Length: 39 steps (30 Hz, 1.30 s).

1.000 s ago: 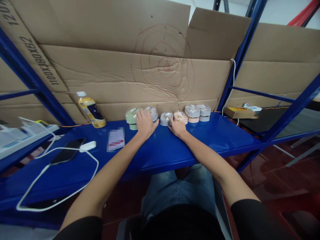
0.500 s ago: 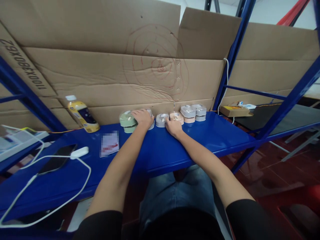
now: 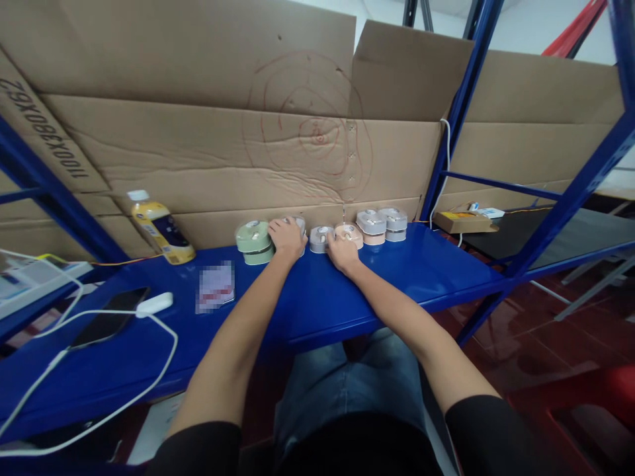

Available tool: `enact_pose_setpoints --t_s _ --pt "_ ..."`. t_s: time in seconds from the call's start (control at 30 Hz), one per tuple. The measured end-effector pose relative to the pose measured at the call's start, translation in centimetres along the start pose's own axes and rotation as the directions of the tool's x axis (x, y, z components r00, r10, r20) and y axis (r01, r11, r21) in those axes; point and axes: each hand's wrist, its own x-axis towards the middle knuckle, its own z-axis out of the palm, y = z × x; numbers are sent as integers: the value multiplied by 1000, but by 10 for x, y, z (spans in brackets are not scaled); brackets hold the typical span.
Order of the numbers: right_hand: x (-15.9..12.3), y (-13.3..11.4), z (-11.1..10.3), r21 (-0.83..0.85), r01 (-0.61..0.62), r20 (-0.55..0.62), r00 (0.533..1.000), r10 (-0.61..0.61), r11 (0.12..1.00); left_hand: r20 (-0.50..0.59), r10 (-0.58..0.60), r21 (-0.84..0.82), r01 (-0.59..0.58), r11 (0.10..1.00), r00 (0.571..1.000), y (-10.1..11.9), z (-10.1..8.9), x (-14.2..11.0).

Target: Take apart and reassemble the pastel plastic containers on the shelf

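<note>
Along the back of the blue shelf stands a row of small, clear-lidded plastic containers. My left hand (image 3: 286, 239) is closed over a stacked grey container (image 3: 300, 226), fingers across its top and thumb on its right side. Left of that hand stands a stack of green containers (image 3: 254, 241). My right hand (image 3: 344, 252) has its fingers curled against the front of a low peach container (image 3: 351, 235), beside a low grey container (image 3: 319, 240). Its fingertips are partly hidden. Further right are a grey-over-peach stack (image 3: 372, 226) and a grey stack (image 3: 394, 223).
A yellow drink bottle (image 3: 163, 228) leans by the cardboard wall (image 3: 198, 145). A blurred card-like item (image 3: 215, 285), a phone (image 3: 109, 320) and a white cable (image 3: 171, 354) lie on the shelf (image 3: 307, 311) at left. A blue post (image 3: 459, 112) and a small box (image 3: 464, 222) are at right.
The camera view has turned, shifting the scene left. My left hand has moved slightly across the top of the grey stack; my right hand stays by the low peach container.
</note>
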Motion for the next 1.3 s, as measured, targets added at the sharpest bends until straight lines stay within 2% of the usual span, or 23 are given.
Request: enact_pose_setpoints --t_s 0.17,0.23,0.3,0.37,0.47,0.53,0.6,0.67,0.77,0.93,1.03,1.17,1.3 --pt "-8 2 -10 87 -51 -82 995 58 995 -83 31 -119 -40 992 996 0 -9 -9" --pt "-11 7 -15 176 -41 -151 986 68 984 -98 98 -199 -116 973 990 -6 -15 -17" --pt "-13 15 -20 261 38 -225 974 22 965 -100 228 -300 -247 921 969 -15 -21 -26" --pt "-15 23 -23 332 177 -274 958 -85 927 -103 387 -405 -394 825 916 -25 -26 -37" --pt "-19 32 -21 420 406 -277 909 -312 811 -103 599 -542 -550 635 794 -39 -29 -51" --pt "-23 34 -17 475 504 -255 863 -436 721 -97 687 -617 -585 527 720 -45 -30 -60" --pt "-28 34 -14 530 536 -227 836 -499 657 -85 722 -676 -572 465 687 -48 -28 -67" --pt "-32 33 -12 577 523 -205 836 -509 628 -76 722 -721 -538 437 688 -49 -26 -72" --pt "-35 34 -14 621 481 -170 854 -492 619 -44 700 -779 -463 423 713 -48 -22 -77" --pt "-38 36 -20 649 391 -85 890 -449 652 66 645 -840 -307 447 761 -49 -12 -79" --pt "-37 36 -20 650 360 -56 901 -431 669 95 616 -872 -233 430 782 -50 -3 -78" --pt "-35 38 -18 670 353 -52 900 -433 653 91 613 -887 -216 409 785 -49 7 -77" --pt "-35 43 -23 712 311 -37 912 -410 629 89 603 -874 -228 429 793 -48 10 -78"
